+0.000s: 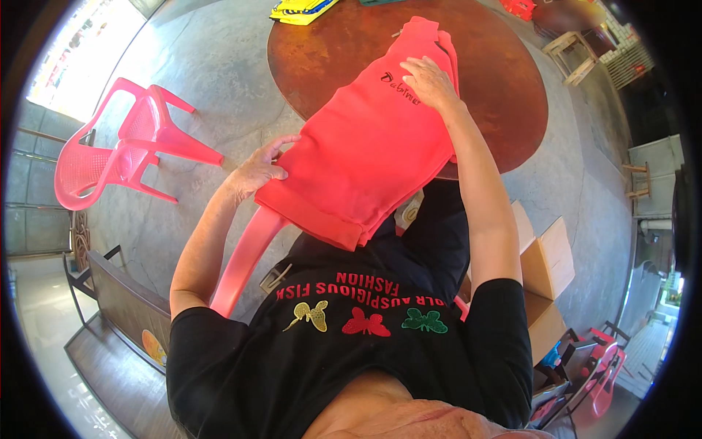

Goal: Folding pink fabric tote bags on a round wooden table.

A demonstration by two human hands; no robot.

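Observation:
A folded red garment (351,154) with dark lettering and a wide band along its near end lies across my lap. Its far end reaches over the round brown table (504,110). At its near left corner, my left hand (257,172) holds the edge, thumb and forefinger apart and the other fingers partly hidden. My right hand (431,82) rests on the upper part of the cloth beside the lettering, its fingers stretched out and slightly bent. Several layers show along the garment's right edge.
Folded yellow cloth (301,10) lies at the table's far edge. A pink plastic chair (121,146) stands on the concrete floor to the left. An open cardboard box (545,263) is close on my right, and a dark wooden bench (121,329) stands at the lower left.

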